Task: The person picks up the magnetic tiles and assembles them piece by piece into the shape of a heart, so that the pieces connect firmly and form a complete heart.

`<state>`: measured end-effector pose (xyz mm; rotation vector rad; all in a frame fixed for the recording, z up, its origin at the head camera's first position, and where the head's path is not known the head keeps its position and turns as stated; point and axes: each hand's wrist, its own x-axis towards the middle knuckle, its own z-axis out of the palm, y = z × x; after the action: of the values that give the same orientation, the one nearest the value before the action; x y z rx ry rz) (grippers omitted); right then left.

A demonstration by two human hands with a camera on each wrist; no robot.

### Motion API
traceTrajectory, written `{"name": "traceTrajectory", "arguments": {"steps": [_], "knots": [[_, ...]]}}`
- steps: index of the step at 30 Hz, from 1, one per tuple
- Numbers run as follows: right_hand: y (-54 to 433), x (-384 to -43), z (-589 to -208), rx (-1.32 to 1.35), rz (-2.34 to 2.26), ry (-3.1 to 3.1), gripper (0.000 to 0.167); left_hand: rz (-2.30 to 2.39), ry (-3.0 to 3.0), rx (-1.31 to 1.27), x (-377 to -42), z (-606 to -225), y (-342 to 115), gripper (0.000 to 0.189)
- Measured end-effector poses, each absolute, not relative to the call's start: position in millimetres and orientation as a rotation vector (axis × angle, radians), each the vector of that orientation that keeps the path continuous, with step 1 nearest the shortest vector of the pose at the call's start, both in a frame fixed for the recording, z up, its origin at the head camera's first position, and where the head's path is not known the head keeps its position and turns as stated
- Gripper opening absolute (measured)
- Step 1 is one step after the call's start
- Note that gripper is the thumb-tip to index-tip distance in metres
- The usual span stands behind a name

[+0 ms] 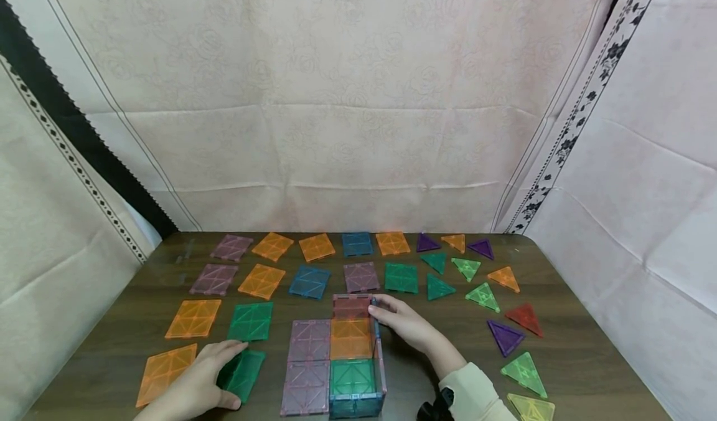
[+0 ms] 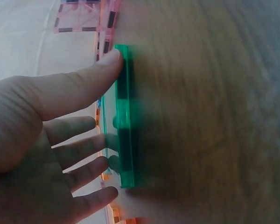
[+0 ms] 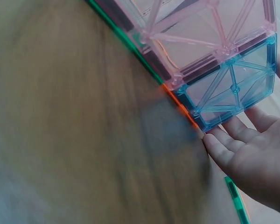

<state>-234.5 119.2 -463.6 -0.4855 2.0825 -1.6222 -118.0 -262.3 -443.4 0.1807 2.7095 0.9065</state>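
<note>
My left hand (image 1: pixel 204 380) holds a green square magnetic tile (image 2: pixel 124 116), tilted up from the table, thumb at one edge and fingertips behind it. My right hand (image 1: pixel 406 327) is at the back right corner of a low tile box, thumb on the inner side of the upright red tile (image 1: pixel 348 307) and fingers behind it. Orange (image 1: pixel 351 339) and green (image 1: pixel 351 377) tiles form the box floor. A blue tile (image 3: pixel 235 84) and a pink tile (image 3: pixel 196 37) form its right wall. A blue tile (image 1: pixel 355 405) stands in front. Two purple tiles (image 1: pixel 305 387) lie flat along its left.
Loose orange (image 1: pixel 193 319), green (image 1: pixel 250 321), blue (image 1: pixel 310 281) and purple squares lie left and behind the box. Several triangles, among them a red one (image 1: pixel 524 319) and a purple one (image 1: pixel 506 337), lie right. A light cloth (image 1: pixel 358 128) hangs around the wooden table.
</note>
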Motion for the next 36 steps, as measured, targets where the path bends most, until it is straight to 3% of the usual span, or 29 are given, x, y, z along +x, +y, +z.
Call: {"name": "traceTrajectory", "arguments": {"steps": [16, 30, 36], "knots": [[118, -231, -467, -0.508, -1.709, 2.007, 0.06, 0.819, 2.833, 0.332, -124, -446, -261, 0.09], [120, -233, -473, -0.535, -1.719, 2.002, 0.058, 0.979, 2.934, 0.584, -143, -417, -248, 0.028], [119, -232, -473, -0.515, -1.716, 2.009, 0.058, 1.037, 2.994, 0.59, -168, -401, -237, 0.017]]}}
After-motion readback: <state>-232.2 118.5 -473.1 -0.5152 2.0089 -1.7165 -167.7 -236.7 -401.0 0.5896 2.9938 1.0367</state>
